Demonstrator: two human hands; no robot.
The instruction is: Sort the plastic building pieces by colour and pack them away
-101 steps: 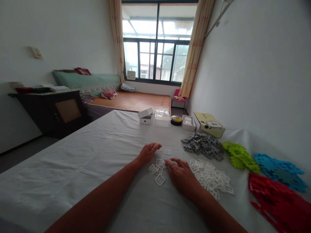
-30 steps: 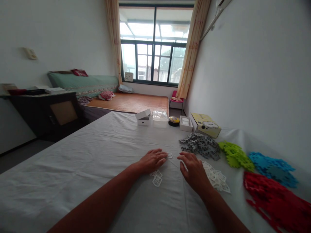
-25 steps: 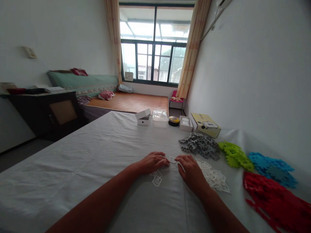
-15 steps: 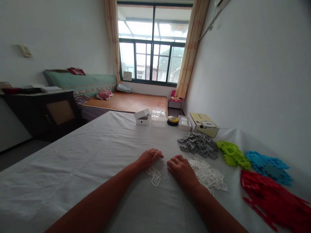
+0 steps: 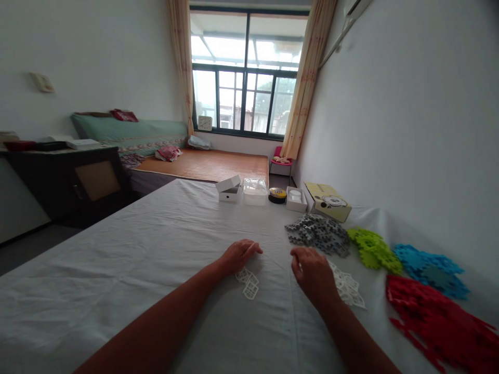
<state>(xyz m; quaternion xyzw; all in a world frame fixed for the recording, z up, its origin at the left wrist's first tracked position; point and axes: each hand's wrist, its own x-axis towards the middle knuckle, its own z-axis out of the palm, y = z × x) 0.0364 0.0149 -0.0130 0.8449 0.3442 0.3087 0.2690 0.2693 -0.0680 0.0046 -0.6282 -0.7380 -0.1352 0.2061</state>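
Note:
My left hand [image 5: 240, 255] rests low over the white cloth, its fingers stretched forward. By its palm and wrist lie a few small white lattice pieces [image 5: 250, 287], partly covered by the hand. On the right, my right hand [image 5: 315, 272] is at the pile of white lattice pieces [image 5: 349, 288], hiding much of it. The fingers of this hand are bent and closed together; what they hold, if anything, is hidden.
Grey [image 5: 317, 234], green [image 5: 374, 249], blue [image 5: 431, 270] and red [image 5: 440, 322] piles of flat pieces lie to the right. Along the far edge stand a white box [image 5: 228, 189], a clear plastic container [image 5: 254, 192], a round tin [image 5: 277, 195], a small open box [image 5: 296, 199] and a yellow carton [image 5: 327, 201].
My right hand has moved right, away from my left hand and over the white pile. My left hand and the white pieces by it have stayed put.

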